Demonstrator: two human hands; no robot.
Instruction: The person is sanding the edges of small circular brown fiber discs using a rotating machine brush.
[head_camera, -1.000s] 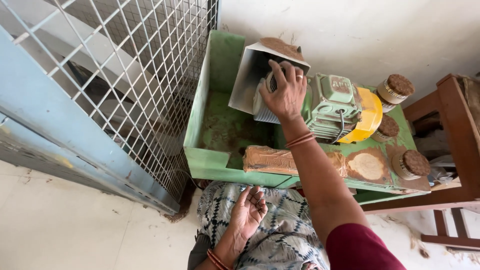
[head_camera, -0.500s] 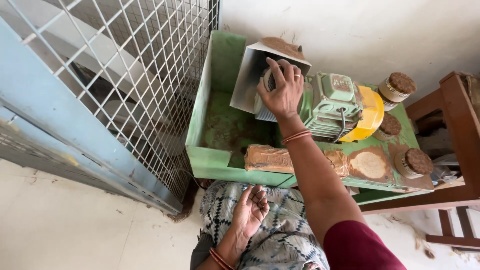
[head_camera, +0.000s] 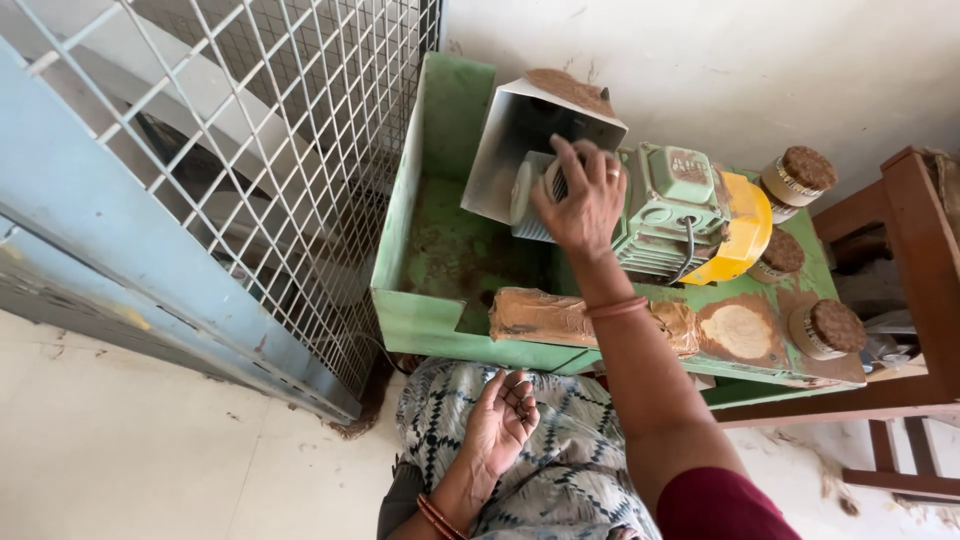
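Green machine (head_camera: 440, 320) with a metal hopper (head_camera: 500, 150) and motor (head_camera: 690, 200), beside a wire mesh panel (head_camera: 250, 150). Right hand (head_camera: 580, 200) spread flat against the ribbed drum (head_camera: 535, 195) below the hopper, fingers pressing, not clenched. Left hand (head_camera: 500, 425) empty, palm up, loosely curled on patterned cloth (head_camera: 560, 480).

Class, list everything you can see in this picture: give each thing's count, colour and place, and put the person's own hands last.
Machine table: one, green, centre, with a raised back wall.
Metal hopper: one, grey, upper centre, brown powder on its top.
Motor: one, pale green with a yellow end, right of the hopper.
Wrapped block: one, brown, on the table's front edge.
Powder-topped jars: three, brown tops, right end of the table.
Powder disc: one, tan, beside the nearest jar.
Wire mesh panel: one, grey-white, left.
Wooden frame: one, reddish brown, far right.
Patterned cloth: one, grey and dark, on the lap.
Left hand: open, palm up, over the lap.
Right hand: on the ribbed part by the hopper.
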